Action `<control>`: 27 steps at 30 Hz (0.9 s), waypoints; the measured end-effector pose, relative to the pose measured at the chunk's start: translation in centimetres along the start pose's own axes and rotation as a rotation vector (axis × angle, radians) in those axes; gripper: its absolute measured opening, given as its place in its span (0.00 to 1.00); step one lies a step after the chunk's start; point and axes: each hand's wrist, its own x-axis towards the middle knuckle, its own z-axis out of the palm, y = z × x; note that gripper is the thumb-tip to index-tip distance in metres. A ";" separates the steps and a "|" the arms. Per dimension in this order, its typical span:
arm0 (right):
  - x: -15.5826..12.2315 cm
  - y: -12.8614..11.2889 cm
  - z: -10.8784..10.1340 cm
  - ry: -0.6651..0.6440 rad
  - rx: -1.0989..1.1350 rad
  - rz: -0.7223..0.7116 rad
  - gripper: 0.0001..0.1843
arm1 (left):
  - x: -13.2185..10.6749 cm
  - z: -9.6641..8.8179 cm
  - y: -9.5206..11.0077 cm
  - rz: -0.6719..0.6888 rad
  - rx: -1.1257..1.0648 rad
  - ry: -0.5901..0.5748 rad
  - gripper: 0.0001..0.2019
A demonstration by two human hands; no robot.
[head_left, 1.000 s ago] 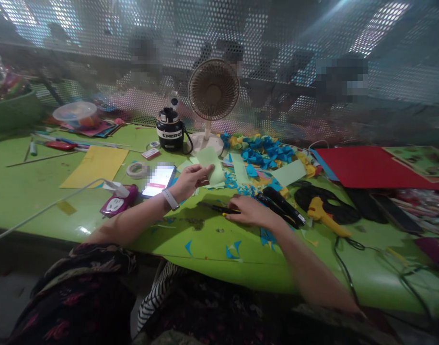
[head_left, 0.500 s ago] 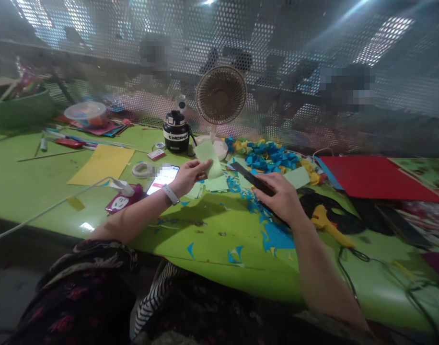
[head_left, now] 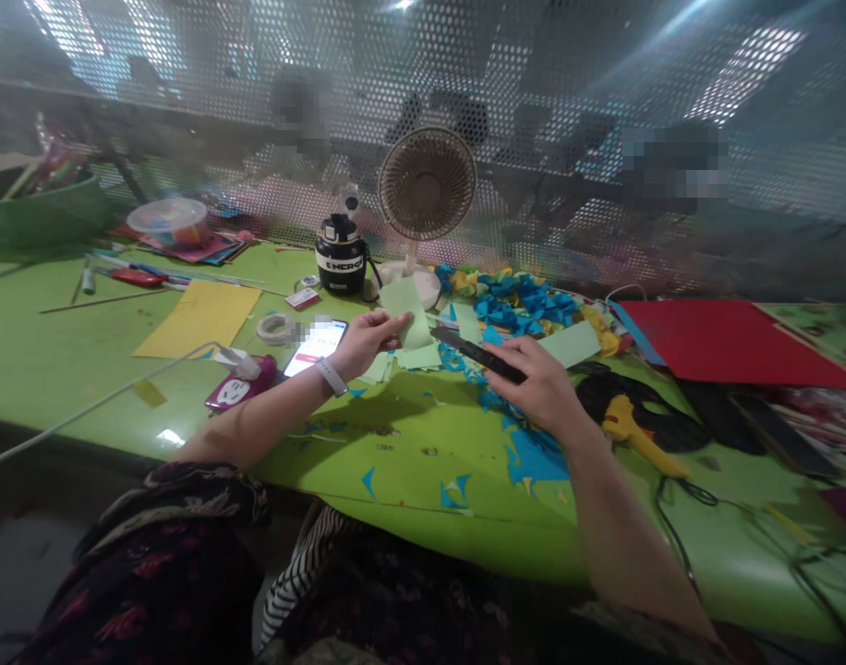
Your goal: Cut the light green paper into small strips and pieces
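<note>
Above our green table (head_left: 83,369), our left hand (head_left: 366,344) pinches green paper (head_left: 405,314) and our right hand (head_left: 542,386) curls around a black tool (head_left: 475,354).

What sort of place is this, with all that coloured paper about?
This looks like a paper-craft workshop: a glossy green table strewn with blue paper scraps, a yellow plastic glue gun and a large red card sheet.

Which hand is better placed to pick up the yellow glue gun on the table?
Probably the right hand: it is nearer the yellow glue gun, though it holds a long black tool. The left hand is farther away and holds pale green paper.
</note>
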 end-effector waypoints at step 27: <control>0.1 -0.4 0.8 -0.169 0.013 -0.048 0.20 | -0.7 0.4 -0.7 -0.136 0.073 -0.150 0.21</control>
